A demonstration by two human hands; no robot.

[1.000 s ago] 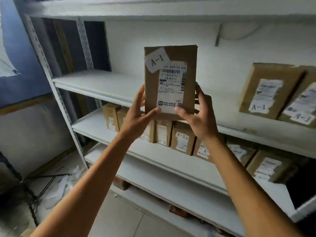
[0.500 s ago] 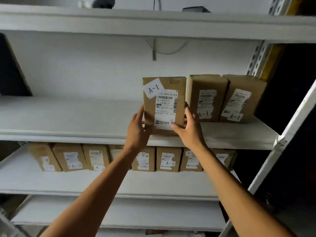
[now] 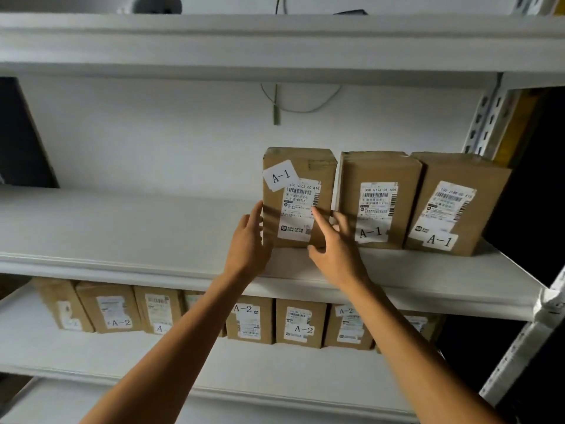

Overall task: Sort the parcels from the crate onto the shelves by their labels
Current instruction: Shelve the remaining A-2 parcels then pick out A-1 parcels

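So the A-1 parcel (image 3: 298,198) is stood upright on the upper shelf (image 3: 122,240), toward its right end, just left of two other A-1 parcels (image 3: 379,200) that are already lined up there, with a thin gap left between it and the nearer one. The left hand (image 3: 249,243) is laid flat against the parcel's left side, fingers straight, nothing gripped. The right hand (image 3: 333,240) is spread open at the lower right corner of the parcel's front, fingers loose; whether the box is actually touched by it can't quite be told. The step looks like the tail end of placing: the box seems to be set down and only steadied or squared up. One shelf down, a row of A-2 parcels (image 3: 301,324) is lined up along the lower shelf (image 3: 91,356), so the sorting looks well underway. Next, probably, the hands get pulled clear without the box being tipped, and another parcel gets fetched from the crate, which isn't in view here.
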